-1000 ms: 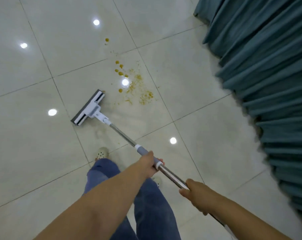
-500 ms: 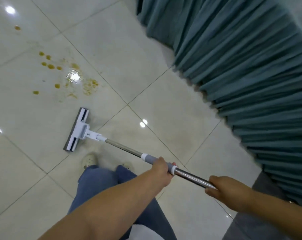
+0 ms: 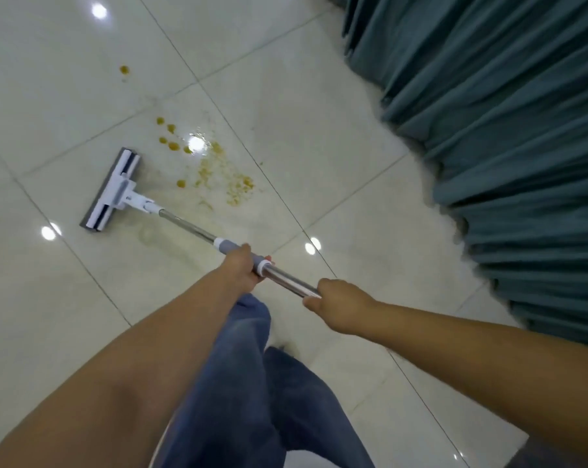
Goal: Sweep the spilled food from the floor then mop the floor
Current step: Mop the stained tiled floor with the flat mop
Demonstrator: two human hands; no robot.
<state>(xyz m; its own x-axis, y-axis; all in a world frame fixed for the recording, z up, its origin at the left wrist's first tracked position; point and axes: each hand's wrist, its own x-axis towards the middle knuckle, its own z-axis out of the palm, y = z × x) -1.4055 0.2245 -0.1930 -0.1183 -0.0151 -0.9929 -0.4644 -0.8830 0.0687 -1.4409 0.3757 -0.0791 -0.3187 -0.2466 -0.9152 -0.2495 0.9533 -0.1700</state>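
The floor (image 3: pixel 336 157) is glossy pale tile with thin dark grout lines and several bright ceiling-light reflections. A teal pleated curtain (image 3: pixel 508 136) fills the frame from 12 to 4 o'clock, its hem touching the tiles. The spilled food (image 3: pixel 218 173), yellow-brown drops and crumbs, lies at about 11 o'clock of centre, with one stray drop (image 3: pixel 124 69) well apart toward 10 o'clock. The mop (image 3: pixel 188 228) has its flat head (image 3: pixel 112 191) on the floor just beside the spill, on its 9 o'clock side. The left hand (image 3: pixel 240 270) is wrapped tight around the grey grip; the right hand (image 3: pixel 340 304) is closed around the steel shaft behind it. Blue trousers (image 3: pixel 252 383) sit at 6 o'clock. Bare tile lies open from 7 to 11 o'clock; the curtain closes off the other side.
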